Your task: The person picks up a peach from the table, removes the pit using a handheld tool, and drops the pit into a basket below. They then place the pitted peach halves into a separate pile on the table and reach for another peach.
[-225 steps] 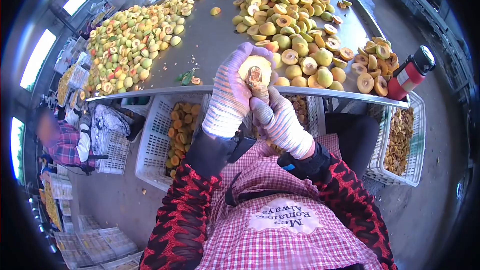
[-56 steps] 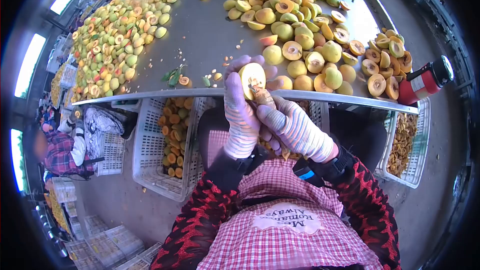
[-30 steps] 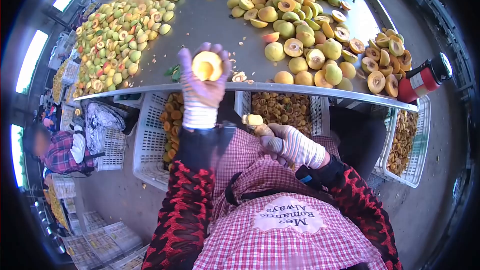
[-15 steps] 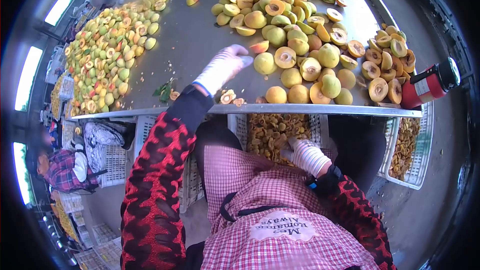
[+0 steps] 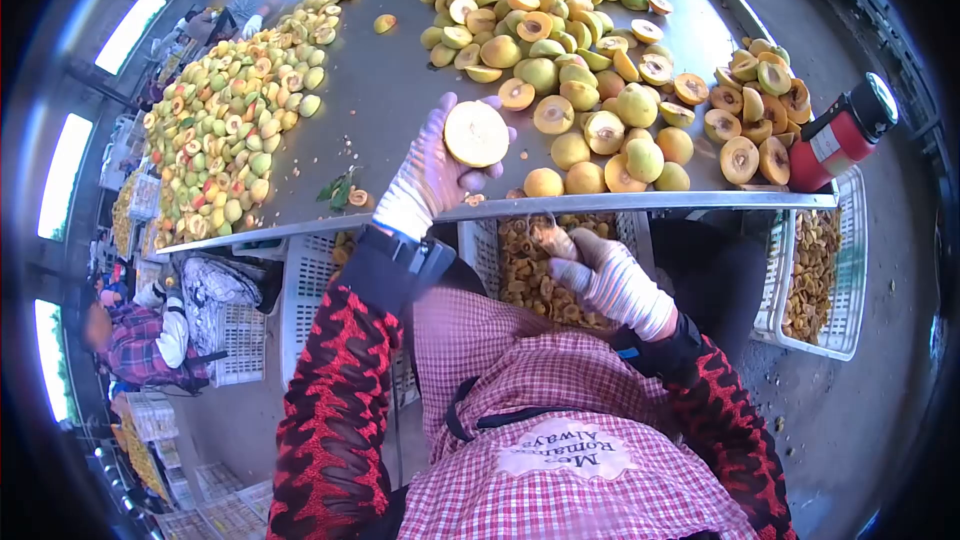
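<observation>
My left hand (image 5: 432, 162), in a striped glove, is raised over the table's front edge. It grips a peach half (image 5: 476, 134), pale cut face up. Below the edge, my right hand (image 5: 612, 280), also gloved, is closed round a small pitting tool (image 5: 556, 240) with a brownish handle; its thin, curved end is hard to make out. Under that hand stands a white crate (image 5: 482, 258) of brown peach scraps (image 5: 522, 275). Beyond my hands lies a pile of whole and halved peaches (image 5: 590, 70).
A metal table (image 5: 375, 90) holds another large peach heap (image 5: 225, 130) at left. Browner halves (image 5: 745, 130) and a red flask (image 5: 840, 135) are at right. Another scrap crate (image 5: 845, 290) stands lower right. A person in plaid (image 5: 135, 345) is at far left.
My left hand has taken up a peach half and drawn it back toward me, turning palm up. My right hand has risen from over the scrap crate, bringing the tool into sight.
</observation>
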Tool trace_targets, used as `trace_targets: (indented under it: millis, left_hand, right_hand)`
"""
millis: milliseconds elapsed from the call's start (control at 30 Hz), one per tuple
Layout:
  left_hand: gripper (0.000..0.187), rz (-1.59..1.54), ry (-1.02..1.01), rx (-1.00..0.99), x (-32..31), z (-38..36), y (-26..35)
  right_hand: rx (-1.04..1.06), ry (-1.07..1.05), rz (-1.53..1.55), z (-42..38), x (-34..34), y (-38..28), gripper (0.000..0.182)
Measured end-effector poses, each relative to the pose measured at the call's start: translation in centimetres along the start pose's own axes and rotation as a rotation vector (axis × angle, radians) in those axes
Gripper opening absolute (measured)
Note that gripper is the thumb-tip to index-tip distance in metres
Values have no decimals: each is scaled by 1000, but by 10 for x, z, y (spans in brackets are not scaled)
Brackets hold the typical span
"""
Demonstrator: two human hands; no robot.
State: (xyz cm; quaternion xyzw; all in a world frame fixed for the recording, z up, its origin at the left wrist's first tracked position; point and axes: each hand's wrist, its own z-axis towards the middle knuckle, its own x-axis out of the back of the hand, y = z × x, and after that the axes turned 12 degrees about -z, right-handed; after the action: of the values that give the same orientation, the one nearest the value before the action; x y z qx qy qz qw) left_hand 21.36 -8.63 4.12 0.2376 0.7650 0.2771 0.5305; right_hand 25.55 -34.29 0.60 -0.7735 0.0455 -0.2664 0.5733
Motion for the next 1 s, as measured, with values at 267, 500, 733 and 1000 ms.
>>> trace_targets:
  millis: [267, 500, 733, 1000]
  left_hand:
    - [61, -84, -91, -133, -50, -70, -52]
    - [46, -4, -164, -29, -47, -81, -53]
    - [37, 163, -34, 285, -35, -77, -62]
    - [40, 576, 115, 510, -43, -78, -57]
  right_hand:
    - [192, 174, -107, -14, -10, -63, 33]
    - [86, 82, -205, -35, -15, -64, 35]
    - [251, 171, -335, -30, -36, -14, 27]
    - [230, -158, -695, -16, -4, -1, 34]
